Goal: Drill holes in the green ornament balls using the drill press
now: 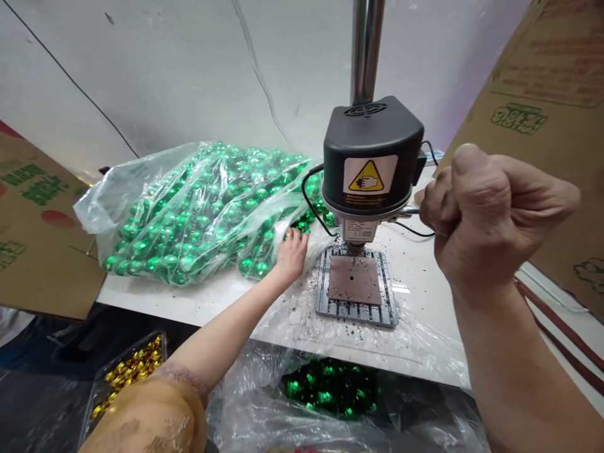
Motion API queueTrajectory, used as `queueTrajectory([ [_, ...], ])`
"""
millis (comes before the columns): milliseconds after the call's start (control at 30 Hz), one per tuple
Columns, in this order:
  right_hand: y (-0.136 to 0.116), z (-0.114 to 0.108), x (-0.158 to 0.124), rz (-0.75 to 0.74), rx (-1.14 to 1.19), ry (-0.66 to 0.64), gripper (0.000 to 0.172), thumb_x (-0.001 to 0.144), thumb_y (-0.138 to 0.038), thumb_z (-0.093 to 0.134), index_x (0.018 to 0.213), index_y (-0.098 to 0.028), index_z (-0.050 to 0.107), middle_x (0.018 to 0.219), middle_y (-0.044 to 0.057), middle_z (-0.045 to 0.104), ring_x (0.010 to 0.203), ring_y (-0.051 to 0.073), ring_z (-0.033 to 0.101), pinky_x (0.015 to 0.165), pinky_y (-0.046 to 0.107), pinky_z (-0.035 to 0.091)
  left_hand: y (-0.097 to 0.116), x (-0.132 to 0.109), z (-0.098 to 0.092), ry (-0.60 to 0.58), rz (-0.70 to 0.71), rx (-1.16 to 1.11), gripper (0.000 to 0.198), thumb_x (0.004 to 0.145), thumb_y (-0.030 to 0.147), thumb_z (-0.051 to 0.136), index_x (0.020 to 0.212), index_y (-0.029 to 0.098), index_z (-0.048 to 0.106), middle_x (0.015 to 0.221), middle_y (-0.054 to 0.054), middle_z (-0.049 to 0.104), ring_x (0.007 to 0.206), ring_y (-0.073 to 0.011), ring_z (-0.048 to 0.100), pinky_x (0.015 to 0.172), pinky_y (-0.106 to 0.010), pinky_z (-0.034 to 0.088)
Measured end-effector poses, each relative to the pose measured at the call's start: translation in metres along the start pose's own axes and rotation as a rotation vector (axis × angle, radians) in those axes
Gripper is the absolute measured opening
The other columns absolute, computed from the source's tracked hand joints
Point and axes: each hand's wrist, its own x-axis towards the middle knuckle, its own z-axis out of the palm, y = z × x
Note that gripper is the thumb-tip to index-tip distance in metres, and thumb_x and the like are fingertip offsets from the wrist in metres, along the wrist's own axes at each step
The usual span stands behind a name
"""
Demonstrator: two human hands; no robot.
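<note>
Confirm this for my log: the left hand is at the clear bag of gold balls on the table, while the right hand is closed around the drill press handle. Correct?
Not quite: in the head view, the balls in the clear bag at the left hand are green, not gold. The right hand is indeed closed around the drill press handle.

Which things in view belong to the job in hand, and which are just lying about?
Seemingly in the job:
drill, right hand closed at its lever
board under it
bag of green balls, left hand at its opening

Apparently lying about:
left box
right box
gold balls
</note>
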Motion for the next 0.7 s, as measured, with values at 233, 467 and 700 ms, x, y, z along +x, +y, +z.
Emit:
queueTrajectory([
  [233,-0.001,0.004,-0.002,0.0,0.039,0.011,0.048,0.093,-0.016,0.06,0.048,-0.018,0.041,0.044,-0.007,0.031,0.041,0.003,0.033,0.045,0.03,0.022,-0.013,0.042,0.0,-0.051,0.015,-0.066,0.051,0.095,0.018,0.062,0.145,0.024,0.06,0.135,-0.023,0.061,0.124,-0.0416,0.057,0.104,-0.055,0.043],
  [467,-0.001,0.002,-0.002,-0.007,0.009,0.024,0.051,0.093,-0.019,0.06,0.047,-0.018,0.04,0.044,-0.007,0.029,0.041,0.003,0.031,0.045,0.03,0.023,-0.001,0.057,0.017,0.014,-0.01,-0.195,0.034,0.093,0.016,0.063,0.126,0.025,0.07,0.138,-0.019,0.061,0.133,-0.0428,0.051,0.108,-0.06,0.042],
  [700,-0.002,0.001,-0.002,-0.012,0.08,-0.022,0.048,0.095,-0.017,0.059,0.05,-0.018,0.04,0.045,-0.007,0.031,0.041,0.002,0.031,0.043,0.028,0.021,-0.001,0.017,0.001,0.24,0.039,-0.758,0.045,0.083,0.024,0.078,0.126,0.02,0.068,0.118,-0.011,0.063,0.107,-0.0265,0.064,0.096,-0.039,0.054],
])
